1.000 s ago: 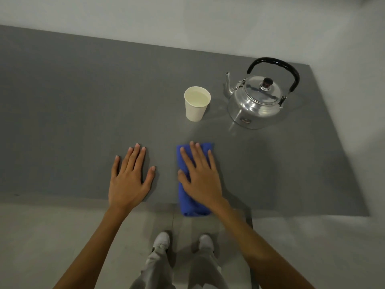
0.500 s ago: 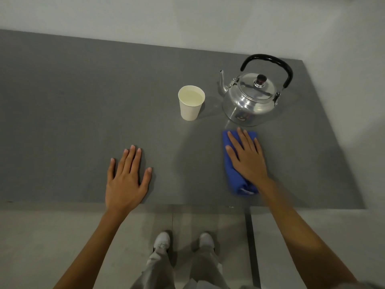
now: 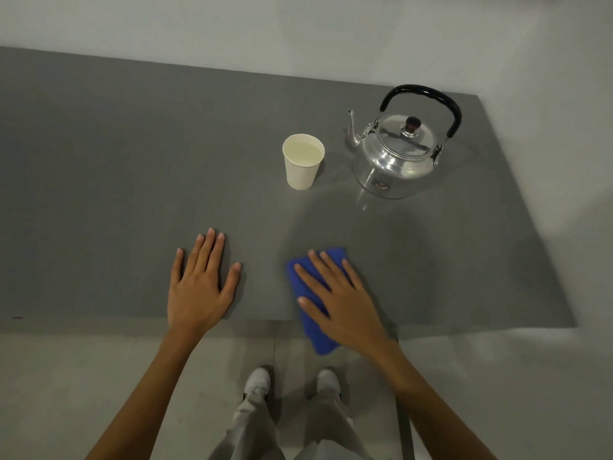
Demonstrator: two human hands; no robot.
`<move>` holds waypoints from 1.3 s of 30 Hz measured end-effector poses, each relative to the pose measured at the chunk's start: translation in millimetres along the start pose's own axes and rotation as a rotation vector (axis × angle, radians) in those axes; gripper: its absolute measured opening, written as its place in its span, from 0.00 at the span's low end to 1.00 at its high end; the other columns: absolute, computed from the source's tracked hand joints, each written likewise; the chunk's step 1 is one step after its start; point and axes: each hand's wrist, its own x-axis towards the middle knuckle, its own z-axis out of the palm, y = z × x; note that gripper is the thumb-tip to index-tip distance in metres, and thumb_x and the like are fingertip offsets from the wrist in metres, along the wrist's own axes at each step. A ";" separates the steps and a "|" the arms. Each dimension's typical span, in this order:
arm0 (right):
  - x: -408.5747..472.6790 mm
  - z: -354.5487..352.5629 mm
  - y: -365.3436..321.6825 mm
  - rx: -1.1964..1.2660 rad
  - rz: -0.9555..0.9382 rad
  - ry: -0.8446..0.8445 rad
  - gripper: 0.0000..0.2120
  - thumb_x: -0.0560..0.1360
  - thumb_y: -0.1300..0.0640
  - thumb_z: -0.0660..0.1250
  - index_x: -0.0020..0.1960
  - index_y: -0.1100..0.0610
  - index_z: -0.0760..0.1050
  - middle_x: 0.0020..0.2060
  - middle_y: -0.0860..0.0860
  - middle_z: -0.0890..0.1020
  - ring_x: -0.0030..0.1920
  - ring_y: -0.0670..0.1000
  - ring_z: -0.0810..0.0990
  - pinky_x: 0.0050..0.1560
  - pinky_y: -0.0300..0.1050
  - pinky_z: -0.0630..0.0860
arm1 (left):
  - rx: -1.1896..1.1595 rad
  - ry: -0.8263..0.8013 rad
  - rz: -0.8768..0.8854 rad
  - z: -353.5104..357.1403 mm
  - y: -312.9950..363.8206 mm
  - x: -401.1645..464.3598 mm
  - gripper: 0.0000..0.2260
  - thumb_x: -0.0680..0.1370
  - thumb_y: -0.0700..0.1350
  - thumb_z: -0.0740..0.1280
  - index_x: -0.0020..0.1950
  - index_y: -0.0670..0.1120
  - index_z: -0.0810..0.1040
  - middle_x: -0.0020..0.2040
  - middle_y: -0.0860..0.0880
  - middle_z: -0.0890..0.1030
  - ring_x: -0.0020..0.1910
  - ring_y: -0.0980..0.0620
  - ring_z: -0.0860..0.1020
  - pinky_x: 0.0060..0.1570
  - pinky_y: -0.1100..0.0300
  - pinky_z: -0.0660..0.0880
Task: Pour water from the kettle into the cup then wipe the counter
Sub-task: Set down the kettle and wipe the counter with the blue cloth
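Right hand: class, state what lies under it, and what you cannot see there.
Under the right hand lies a folded blue cloth, pressed flat on the grey counter, its near end overhanging the edge. The cloth's middle and the counter beneath are covered.

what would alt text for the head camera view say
A right hand presses a blue cloth flat at the near edge of a grey counter; the left hand lies flat beside it. Behind stand a filled paper cup and a steel kettle.

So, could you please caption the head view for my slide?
Right hand presses blue cloth on counter.
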 end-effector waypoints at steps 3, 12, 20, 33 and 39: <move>-6.4 -12.5 42.1 -0.009 0.111 -0.002 0.28 0.80 0.37 0.43 0.77 0.44 0.47 0.78 0.48 0.50 0.78 0.48 0.46 0.77 0.53 0.46 | 0.005 -0.008 0.000 -0.3 0.0 0.2 0.30 0.78 0.62 0.46 0.77 0.49 0.55 0.77 0.50 0.59 0.77 0.54 0.52 0.76 0.49 0.48; 115.0 -11.3 18.1 0.053 0.321 0.078 0.27 0.81 0.42 0.47 0.77 0.48 0.49 0.78 0.52 0.54 0.78 0.53 0.48 0.75 0.53 0.40 | 0.004 -0.024 0.000 -0.3 1.9 1.0 0.29 0.79 0.60 0.45 0.77 0.48 0.54 0.78 0.50 0.57 0.77 0.54 0.50 0.76 0.48 0.46; 116.3 8.5 -65.8 0.063 0.054 0.016 0.27 0.81 0.42 0.48 0.77 0.48 0.49 0.78 0.53 0.52 0.78 0.54 0.47 0.76 0.54 0.41 | 0.004 -0.002 0.000 -3.8 3.4 0.4 0.26 0.80 0.54 0.44 0.76 0.47 0.59 0.77 0.49 0.61 0.76 0.53 0.56 0.75 0.49 0.50; 88.5 -16.5 29.0 -0.002 0.193 0.081 0.25 0.81 0.45 0.53 0.76 0.48 0.54 0.77 0.53 0.57 0.77 0.54 0.54 0.75 0.54 0.47 | -0.019 -0.038 -0.021 -2.7 3.3 3.4 0.27 0.79 0.58 0.44 0.77 0.48 0.54 0.78 0.51 0.57 0.77 0.55 0.50 0.76 0.49 0.47; 136.6 0.1 -46.3 0.113 0.128 0.029 0.28 0.81 0.45 0.49 0.77 0.51 0.47 0.78 0.54 0.49 0.78 0.54 0.43 0.74 0.54 0.35 | -0.186 0.021 -0.103 -12.6 11.3 5.8 0.27 0.78 0.58 0.49 0.74 0.48 0.64 0.75 0.50 0.65 0.76 0.54 0.58 0.76 0.51 0.49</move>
